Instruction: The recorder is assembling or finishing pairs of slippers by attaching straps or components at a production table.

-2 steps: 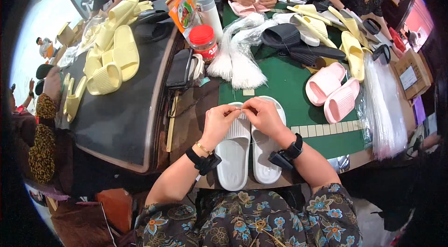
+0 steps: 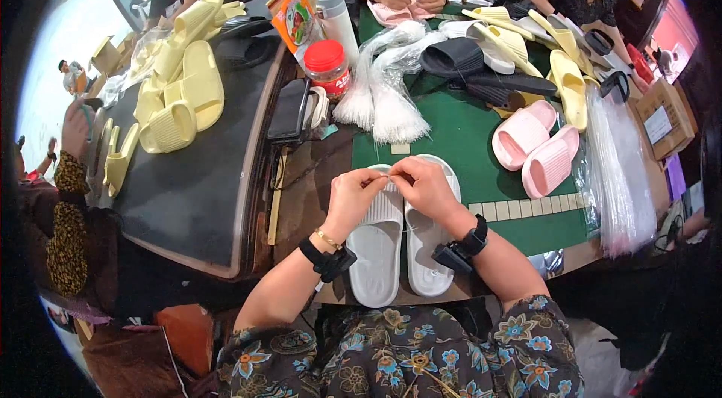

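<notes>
A pair of light grey slide slippers lies side by side in front of me, the left slipper and the right slipper, toes pointing away. Over their straps my left hand and my right hand meet, thumbs and fingertips pinched together. Between the fingertips runs a thin plastic strand, part of which hangs in the gap between the slippers; its ends are hidden by my fingers. Both wrists wear dark straps with small black devices.
Beyond my hands lie bundles of white plastic strands, black slippers and pink slippers. A red-lidded jar stands left of them. Yellow slippers cover part of the dark left table. Co-workers sit around.
My hands and the grey slippers hold the same place. At the far left, a co-worker's hand has shifted, and the dark slipper near it has turned.
</notes>
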`<act>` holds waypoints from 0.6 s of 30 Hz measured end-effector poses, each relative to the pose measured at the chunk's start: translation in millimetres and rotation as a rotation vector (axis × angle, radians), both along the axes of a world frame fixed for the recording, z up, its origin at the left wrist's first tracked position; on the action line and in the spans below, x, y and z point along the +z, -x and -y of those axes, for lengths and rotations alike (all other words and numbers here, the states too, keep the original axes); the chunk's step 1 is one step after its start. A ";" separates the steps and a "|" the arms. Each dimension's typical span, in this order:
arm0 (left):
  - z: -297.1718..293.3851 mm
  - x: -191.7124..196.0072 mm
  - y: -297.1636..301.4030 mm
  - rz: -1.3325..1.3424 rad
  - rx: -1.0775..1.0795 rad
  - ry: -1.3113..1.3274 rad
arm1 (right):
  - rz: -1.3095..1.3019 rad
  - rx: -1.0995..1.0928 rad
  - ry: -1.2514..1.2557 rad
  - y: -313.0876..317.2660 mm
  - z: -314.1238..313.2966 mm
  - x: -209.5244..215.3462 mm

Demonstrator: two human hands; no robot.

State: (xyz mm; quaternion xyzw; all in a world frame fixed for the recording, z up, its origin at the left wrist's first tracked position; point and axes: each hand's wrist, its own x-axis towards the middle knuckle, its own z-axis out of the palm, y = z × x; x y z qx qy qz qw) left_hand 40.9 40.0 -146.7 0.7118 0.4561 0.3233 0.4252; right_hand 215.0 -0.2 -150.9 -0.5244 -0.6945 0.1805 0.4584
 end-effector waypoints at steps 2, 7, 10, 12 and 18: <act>1.9 3.4 -0.8 0.011 -0.006 -0.042 | -0.001 -0.005 0.010 0.7 0.6 1.1; 1.7 -1.5 -2.0 -0.029 0.011 -0.104 | 0.023 -0.005 0.022 2.0 -1.0 -3.1; 0.8 -7.8 -3.9 -0.104 0.000 -0.218 | -0.005 -0.013 0.061 2.3 -1.5 -4.4; 3.2 -4.1 -1.9 -0.088 -0.005 -0.274 | 0.018 -0.027 0.048 3.5 0.4 4.1; 2.4 2.5 11.3 -0.105 -0.007 -0.440 | -0.089 -0.130 0.057 -1.8 2.4 5.3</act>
